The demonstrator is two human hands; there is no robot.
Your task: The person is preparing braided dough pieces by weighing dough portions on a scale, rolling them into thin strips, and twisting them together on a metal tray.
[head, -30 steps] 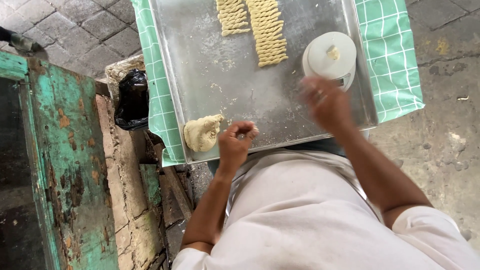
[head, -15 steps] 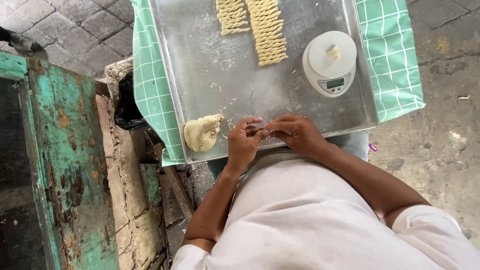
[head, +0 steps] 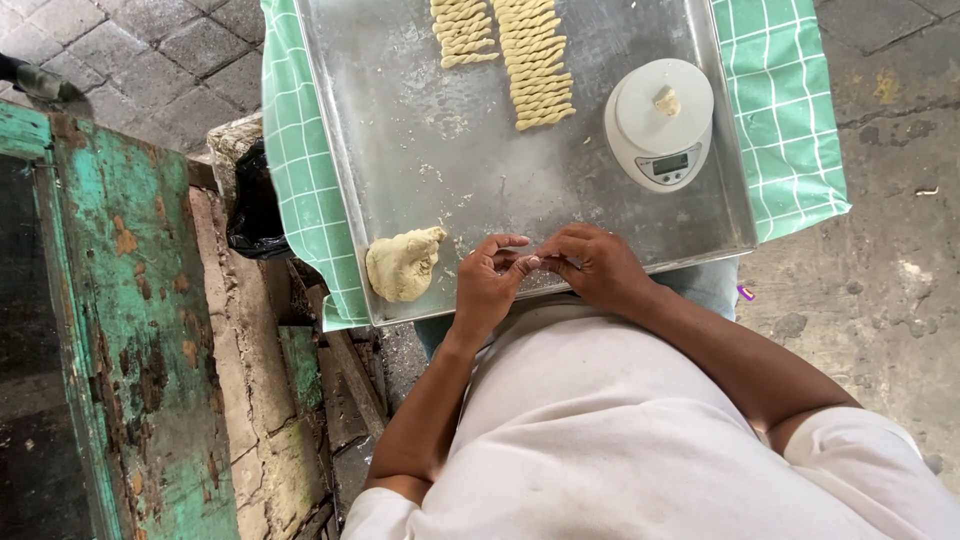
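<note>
Left hand [head: 487, 280] and right hand [head: 598, 265]: fingertips meet at the near edge of the metal tray [head: 420, 180], both pinched on a small piece of dough [head: 541, 262] held between them; the piece is mostly hidden by the fingers, its shape not readable.

Dough lump [head: 402, 264]: pale, rounded, at the tray's near left corner, just beside the left hand, not touched. A fair amount remains unshaped, by its look.

Finished twists [head: 538, 60]: two rows of twisted dough sticks at the far side of the tray, the right row longer than the left [head: 462, 32]. Judged as work well begun, with more to form.

Kitchen scale [head: 659, 122]: round, white, on the tray's right side, a small dough bit [head: 666, 100] on its platform.

Green checked cloth [head: 300, 170]: under the tray.

Surrounds: worn turquoise wooden panel [head: 110, 300] to the left, paved ground [head: 880, 250].
</note>
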